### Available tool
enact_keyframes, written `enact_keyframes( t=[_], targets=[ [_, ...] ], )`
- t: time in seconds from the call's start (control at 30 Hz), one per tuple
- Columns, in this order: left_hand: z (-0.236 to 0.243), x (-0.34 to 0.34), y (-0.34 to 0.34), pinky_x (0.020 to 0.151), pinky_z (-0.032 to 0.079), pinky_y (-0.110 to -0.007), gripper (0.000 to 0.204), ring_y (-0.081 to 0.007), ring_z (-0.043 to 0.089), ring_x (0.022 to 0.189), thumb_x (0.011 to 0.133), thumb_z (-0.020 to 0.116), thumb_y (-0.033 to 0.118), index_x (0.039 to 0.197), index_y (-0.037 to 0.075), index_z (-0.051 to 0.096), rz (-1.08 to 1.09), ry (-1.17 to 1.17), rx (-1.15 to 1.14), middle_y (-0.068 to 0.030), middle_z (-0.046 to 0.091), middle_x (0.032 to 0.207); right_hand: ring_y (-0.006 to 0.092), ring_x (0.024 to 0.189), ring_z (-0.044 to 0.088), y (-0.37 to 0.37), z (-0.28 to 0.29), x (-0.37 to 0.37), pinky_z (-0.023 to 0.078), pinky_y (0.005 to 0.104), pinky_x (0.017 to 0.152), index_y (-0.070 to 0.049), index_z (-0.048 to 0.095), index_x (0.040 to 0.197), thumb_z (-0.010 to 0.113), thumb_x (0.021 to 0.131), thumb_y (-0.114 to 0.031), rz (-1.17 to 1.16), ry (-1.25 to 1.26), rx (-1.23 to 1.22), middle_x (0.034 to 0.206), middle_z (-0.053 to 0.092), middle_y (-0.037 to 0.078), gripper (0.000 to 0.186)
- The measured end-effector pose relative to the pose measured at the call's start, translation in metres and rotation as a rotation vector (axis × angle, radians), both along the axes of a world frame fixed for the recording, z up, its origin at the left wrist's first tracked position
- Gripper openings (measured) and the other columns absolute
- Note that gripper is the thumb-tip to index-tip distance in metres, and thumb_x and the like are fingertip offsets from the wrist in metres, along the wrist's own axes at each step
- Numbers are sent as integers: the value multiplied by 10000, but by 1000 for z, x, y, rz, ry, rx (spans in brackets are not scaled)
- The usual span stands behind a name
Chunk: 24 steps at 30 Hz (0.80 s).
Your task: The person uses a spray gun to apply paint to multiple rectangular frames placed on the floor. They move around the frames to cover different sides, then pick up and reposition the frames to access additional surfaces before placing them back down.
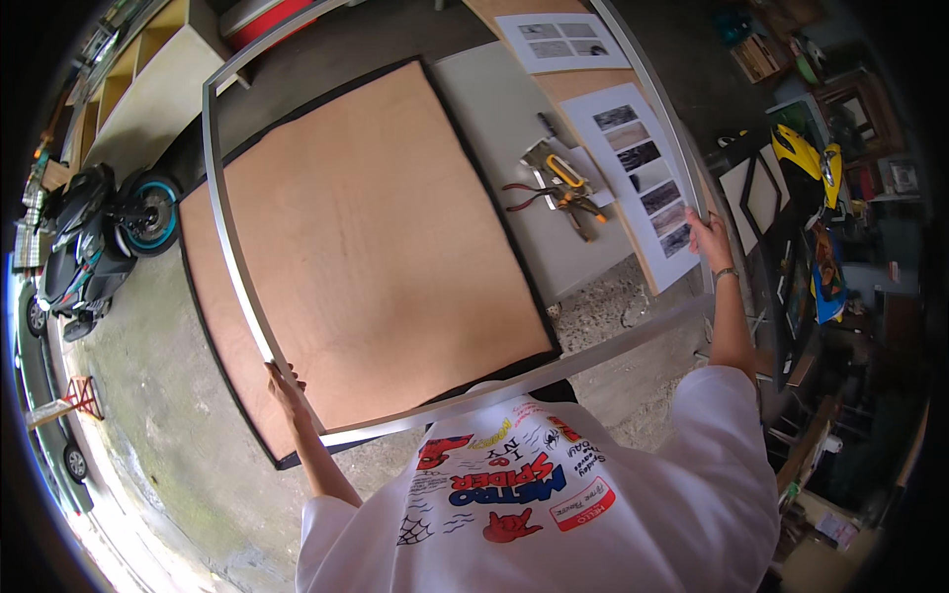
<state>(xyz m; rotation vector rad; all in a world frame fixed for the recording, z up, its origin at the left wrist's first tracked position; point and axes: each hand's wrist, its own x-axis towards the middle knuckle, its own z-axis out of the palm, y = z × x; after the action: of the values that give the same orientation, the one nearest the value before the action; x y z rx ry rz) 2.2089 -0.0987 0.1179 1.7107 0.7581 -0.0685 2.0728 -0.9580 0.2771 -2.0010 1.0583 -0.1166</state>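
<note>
Large silver metal rectangular frame (pixel 229 227): held above black-edged brown wooden board (pixel 366 237). Left hand (pixel 285 387) grasps it at 7 o'clock; right hand (pixel 708 235) grips it at 3 o'clock. Red-handled pliers (pixel 554 196) at 1 o'clock.

1. I see a black motorcycle (pixel 94 237) with a teal-rimmed wheel parked on the floor at left.
2. Pliers (pixel 554 194) and a yellow-handled tool (pixel 563 173) lie on the surface.
3. Photo sheets (pixel 647 178) lie beside them.
4. Pale shelving (pixel 148 79) stands upper left.
</note>
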Motion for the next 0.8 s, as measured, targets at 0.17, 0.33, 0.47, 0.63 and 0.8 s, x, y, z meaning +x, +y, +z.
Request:
enact_keyframes(
  t=[0.17, 0.33, 0.47, 0.63, 0.8],
  targets=[
    [-10, -20, -210, 476, 428, -260, 652, -115, 508, 523, 1008, 458, 674, 983, 52, 652, 0, 26, -89, -30, 547, 730, 137, 449, 555, -185, 21, -26, 427, 292, 417, -32, 618, 815, 713, 937, -475, -33, 19, -85, 587, 541, 28, 469],
    [-32, -47, -376, 545, 491, -276, 674, -116, 560, 605, 1007, 476, 663, 1186, 48, 685, -55, 79, -43, -51, 627, 806, 126, 448, 535, -377, -13, -50, 420, 286, 406, -58, 611, 800, 725, 936, -444, -62, 62, -72, 573, 512, 12, 425],
    [-23, -47, -478, 514, 490, -278, 636, -124, 553, 550, 1022, 465, 634, 1078, 44, 699, -59, 68, -24, -52, 617, 774, 123, 429, 510, -493, -33, -71, 405, 284, 401, -65, 623, 811, 712, 939, -475, -41, 83, -66, 555, 500, 10, 439],
    [-23, -35, -562, 515, 448, -272, 710, -114, 544, 567, 1000, 453, 685, 1002, 16, 692, 0, 94, -51, -20, 576, 719, 148, 427, 531, -579, -50, -33, 416, 301, 411, -41, 601, 830, 684, 946, -515, 15, 121, -94, 558, 506, 24, 495],
    [-40, -15, -604, 558, 480, -305, 777, -151, 582, 578, 993, 412, 715, 995, -2, 710, -36, 155, 79, -59, 627, 745, 154, 464, 558, -627, -66, 59, 438, 302, 426, -60, 592, 867, 687, 908, -599, 59, 200, -69, 616, 522, 33, 549]
  ],
)
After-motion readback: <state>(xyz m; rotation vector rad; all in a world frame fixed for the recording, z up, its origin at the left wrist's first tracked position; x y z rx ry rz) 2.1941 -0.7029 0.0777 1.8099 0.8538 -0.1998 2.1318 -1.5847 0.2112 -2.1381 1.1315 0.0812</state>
